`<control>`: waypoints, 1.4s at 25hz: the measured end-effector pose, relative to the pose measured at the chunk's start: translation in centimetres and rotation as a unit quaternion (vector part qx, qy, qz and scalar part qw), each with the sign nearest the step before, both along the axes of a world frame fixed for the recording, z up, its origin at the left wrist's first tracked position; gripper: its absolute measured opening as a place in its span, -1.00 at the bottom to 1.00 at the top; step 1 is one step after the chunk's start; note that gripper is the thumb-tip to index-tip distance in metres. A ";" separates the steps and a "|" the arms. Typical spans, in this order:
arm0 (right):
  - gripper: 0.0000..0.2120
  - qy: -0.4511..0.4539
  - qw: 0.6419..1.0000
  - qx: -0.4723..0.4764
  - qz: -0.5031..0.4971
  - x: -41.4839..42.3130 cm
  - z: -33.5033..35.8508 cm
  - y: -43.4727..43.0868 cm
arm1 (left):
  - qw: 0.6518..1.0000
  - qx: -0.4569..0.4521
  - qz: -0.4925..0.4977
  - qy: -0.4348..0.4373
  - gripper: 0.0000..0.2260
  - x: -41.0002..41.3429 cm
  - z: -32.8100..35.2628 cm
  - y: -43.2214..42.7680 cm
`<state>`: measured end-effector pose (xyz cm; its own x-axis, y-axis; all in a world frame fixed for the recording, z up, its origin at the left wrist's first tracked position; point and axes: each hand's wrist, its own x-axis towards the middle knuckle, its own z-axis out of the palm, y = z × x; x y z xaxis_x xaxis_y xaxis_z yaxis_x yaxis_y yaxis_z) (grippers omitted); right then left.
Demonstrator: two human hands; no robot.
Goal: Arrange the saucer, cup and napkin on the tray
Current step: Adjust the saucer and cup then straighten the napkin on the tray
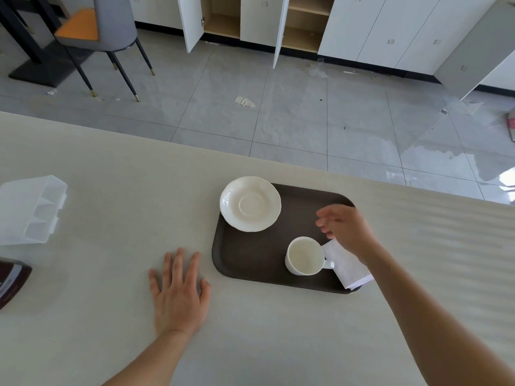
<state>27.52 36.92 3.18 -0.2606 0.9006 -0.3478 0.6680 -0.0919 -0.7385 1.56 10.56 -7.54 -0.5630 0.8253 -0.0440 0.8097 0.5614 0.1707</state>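
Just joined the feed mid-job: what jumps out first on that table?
A dark tray right of centre draws the eye: a white saucer overhangs its far-left corner, and an empty cup sits near the front beside a folded napkin. The right hand hovers open above the tray; the left hand lies flat on the table.

No legible text, label, brand, number or sign is present in the head view. The saucer (250, 203), cup (304, 256), napkin (347, 264) and tray (250, 254) bear no visible markings. The clear plastic container (30, 209) on the table (111, 274) carries no readable print. The small tags on the cabinet doors (390, 32) at the back are too small and blurred to read.
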 end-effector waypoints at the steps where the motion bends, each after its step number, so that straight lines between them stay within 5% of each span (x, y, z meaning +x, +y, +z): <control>1: -0.67 -0.027 0.999 0.018 0.028 1.5 0.4 -1.0 | 1.000 0.003 0.001 -0.001 -0.47 0.0 0.0 0.0; 5: -0.73 -0.158 0.976 0.039 0.143 4.4 0.8 -5.0 | 1.000 0.005 0.003 -0.002 -0.48 0.1 0.1 0.0; 12: -0.91 -0.186 0.964 0.125 0.146 3.7 -0.2 -6.8 | 1.000 0.021 0.004 -0.004 -0.47 0.3 0.5 0.1; 35: -0.82 -0.121 0.976 0.154 -0.094 -0.8 -2.6 -5.4 | 1.000 0.028 0.000 -0.001 -0.47 0.1 0.1 0.1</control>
<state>26.69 31.54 0.57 -0.0238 0.9962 -0.0834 0.8192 -0.0284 -0.5729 1.67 10.66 -7.42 -0.5626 0.8267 0.0012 0.8097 0.5508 0.2026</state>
